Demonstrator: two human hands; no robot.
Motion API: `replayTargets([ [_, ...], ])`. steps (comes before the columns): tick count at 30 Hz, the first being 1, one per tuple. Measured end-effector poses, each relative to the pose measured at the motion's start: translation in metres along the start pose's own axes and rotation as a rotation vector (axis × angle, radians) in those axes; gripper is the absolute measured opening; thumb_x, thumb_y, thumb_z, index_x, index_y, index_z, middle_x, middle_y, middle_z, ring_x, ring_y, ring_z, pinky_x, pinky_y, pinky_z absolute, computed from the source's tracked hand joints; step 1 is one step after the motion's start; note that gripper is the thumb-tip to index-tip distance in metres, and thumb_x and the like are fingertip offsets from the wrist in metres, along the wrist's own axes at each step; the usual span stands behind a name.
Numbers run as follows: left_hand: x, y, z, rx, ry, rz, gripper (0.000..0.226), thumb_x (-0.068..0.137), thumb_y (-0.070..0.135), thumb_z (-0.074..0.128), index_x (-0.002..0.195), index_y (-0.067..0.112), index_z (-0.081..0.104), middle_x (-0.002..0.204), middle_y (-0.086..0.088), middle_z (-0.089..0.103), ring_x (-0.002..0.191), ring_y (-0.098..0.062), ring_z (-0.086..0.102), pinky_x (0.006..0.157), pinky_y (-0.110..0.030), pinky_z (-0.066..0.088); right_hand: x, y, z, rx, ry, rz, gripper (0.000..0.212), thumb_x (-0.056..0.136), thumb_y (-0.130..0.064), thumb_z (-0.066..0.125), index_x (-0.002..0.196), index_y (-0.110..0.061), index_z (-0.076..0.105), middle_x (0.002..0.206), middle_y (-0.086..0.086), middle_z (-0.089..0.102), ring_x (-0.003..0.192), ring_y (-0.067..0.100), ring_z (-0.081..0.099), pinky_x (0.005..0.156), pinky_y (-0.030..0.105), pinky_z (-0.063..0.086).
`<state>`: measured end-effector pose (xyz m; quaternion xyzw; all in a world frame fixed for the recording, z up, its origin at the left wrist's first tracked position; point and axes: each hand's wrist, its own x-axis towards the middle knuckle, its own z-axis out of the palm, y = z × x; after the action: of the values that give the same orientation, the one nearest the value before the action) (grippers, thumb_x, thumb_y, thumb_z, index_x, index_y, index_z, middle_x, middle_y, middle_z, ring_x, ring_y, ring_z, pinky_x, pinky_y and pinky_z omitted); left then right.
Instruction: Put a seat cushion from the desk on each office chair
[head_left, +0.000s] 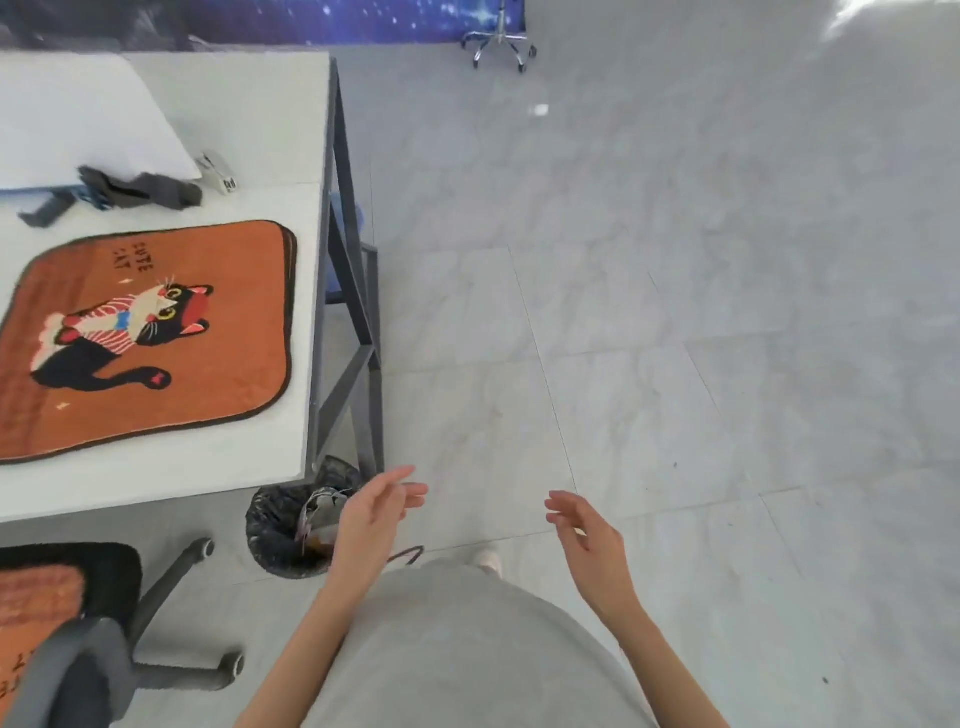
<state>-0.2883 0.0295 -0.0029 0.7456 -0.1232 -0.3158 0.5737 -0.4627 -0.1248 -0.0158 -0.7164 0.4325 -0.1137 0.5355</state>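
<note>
An orange seat cushion (150, 338) with a black cat picture lies flat on the white desk (249, 467) at the left. Another orange cushion (36, 618) lies on the seat of a dark office chair (93, 670) at the bottom left, below the desk's front edge. My left hand (374, 519) and my right hand (587, 540) hover in front of my body over the floor, to the right of the desk. Both hold nothing, with fingers relaxed and slightly spread. Neither hand touches a cushion.
A black-lined waste bin (291, 525) stands on the floor by the desk's grey leg frame (358, 332). A white board (78, 119), grey straps (140, 189) and a small white device (221, 171) lie on the desk's far part. A chrome wheeled base (500, 44) stands far off.
</note>
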Motion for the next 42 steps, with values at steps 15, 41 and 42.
replayTargets([
  [15, 0.239, 0.099, 0.054, -0.079, 0.441, -0.01, 0.026, 0.095, 0.005, 0.042, 0.105, 0.02, 0.06, 0.091, 0.002, 0.07, 0.078, -0.001, 0.066, 0.08, -0.016, 0.051, 0.342, -0.099, -0.02, -0.251, -0.565, -0.168, 0.039, 0.091, -0.002, 0.049, 0.089, -0.042, 0.052, 0.096, -0.011, 0.066, 0.091, -0.007, 0.06, 0.073, 0.003, 0.045],
  [41, 0.264, 0.078, -0.156, -0.24, 1.585, -0.674, 0.034, 0.096, 0.015, 0.042, 0.129, 0.012, 0.051, 0.133, -0.007, 0.055, 0.123, -0.022, 0.05, 0.1, -0.031, 0.041, 0.466, -0.36, 0.404, -0.83, -1.283, -1.196, 0.039, 0.093, -0.012, 0.044, 0.132, -0.009, 0.045, 0.142, 0.008, 0.042, 0.135, 0.022, 0.033, 0.11, 0.03, 0.028],
  [42, 0.264, 0.073, -0.165, -0.227, 1.613, -0.729, 0.037, 0.095, 0.015, 0.042, 0.132, 0.011, 0.047, 0.137, -0.008, 0.051, 0.127, -0.025, 0.046, 0.104, -0.036, 0.039, 0.468, -0.364, 0.419, -0.875, -1.257, -1.206, 0.044, 0.093, -0.014, 0.044, 0.136, -0.009, 0.039, 0.146, 0.011, 0.035, 0.137, 0.025, 0.027, 0.112, 0.033, 0.026],
])
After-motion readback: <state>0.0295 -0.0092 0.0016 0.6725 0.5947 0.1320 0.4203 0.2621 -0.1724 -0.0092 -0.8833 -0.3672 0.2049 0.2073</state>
